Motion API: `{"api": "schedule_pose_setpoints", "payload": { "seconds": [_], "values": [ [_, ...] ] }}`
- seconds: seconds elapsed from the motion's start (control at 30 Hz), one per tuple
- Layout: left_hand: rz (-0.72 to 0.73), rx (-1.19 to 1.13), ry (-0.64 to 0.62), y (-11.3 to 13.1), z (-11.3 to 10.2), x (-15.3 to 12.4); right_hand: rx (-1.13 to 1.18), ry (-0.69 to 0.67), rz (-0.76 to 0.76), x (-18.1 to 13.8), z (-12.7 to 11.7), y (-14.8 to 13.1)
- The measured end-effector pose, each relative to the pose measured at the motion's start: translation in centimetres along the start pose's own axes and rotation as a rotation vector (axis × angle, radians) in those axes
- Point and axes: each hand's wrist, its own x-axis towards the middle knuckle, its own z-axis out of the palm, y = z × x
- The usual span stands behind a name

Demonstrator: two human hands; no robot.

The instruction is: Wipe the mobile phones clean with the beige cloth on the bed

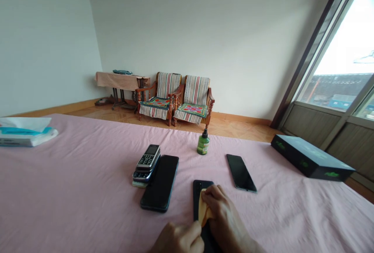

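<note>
A dark smartphone point(196, 194) lies face down on the pink cloth in front of me, camera lenses at its far end. My right hand point(224, 212) pinches a folded yellow wiping cloth point(203, 211) and presses it on the phone's back. At the near left edge of that phone, my left hand point(179, 238) is closed with curled fingers against it; its exact grip is partly hidden. Left of my hands is a larger black smartphone point(160, 183), screen up. Beside it is a stack of older keypad phones point(148, 159). Another black smartphone point(241, 172) lies to the right.
A green spray bottle point(203, 143) stands upright beyond the phones. A flat black box point(311, 157) lies at the right, a tissue pack point(27, 134) at the left edge. Past the pink-covered surface point(87, 190) stand two wooden armchairs point(191, 99) and a cloth-covered table point(118, 81).
</note>
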Motion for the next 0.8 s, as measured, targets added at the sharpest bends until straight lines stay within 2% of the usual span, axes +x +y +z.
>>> {"api": "schedule_pose_setpoints", "payload": {
  "seconds": [0.1,0.2,0.3,0.47,0.67,0.8],
  "values": [
    [-0.048,-0.043,0.000,-0.3,0.3,0.1,0.006,0.001,0.029,1.6,-0.3,0.2],
    [-0.192,-0.083,-0.122,-0.4,-0.6,0.4,-0.003,0.036,0.039,3.7,-0.3,0.5],
    [-0.267,-0.111,-0.233,-0.3,-1.5,0.7,0.002,0.085,-0.005,5.4,-0.2,0.9],
    [-0.276,-0.119,-0.235,-0.2,-1.3,0.6,0.008,0.045,-0.094,7.2,0.2,1.6],
    [-0.267,-0.108,-0.166,-0.2,-0.7,0.1,0.012,-0.030,-0.163,5.7,0.3,1.2],
    [-0.233,-0.121,-0.181,-0.4,-0.6,0.1,0.010,-0.057,-0.189,4.2,0.1,0.8]
  ]
}}
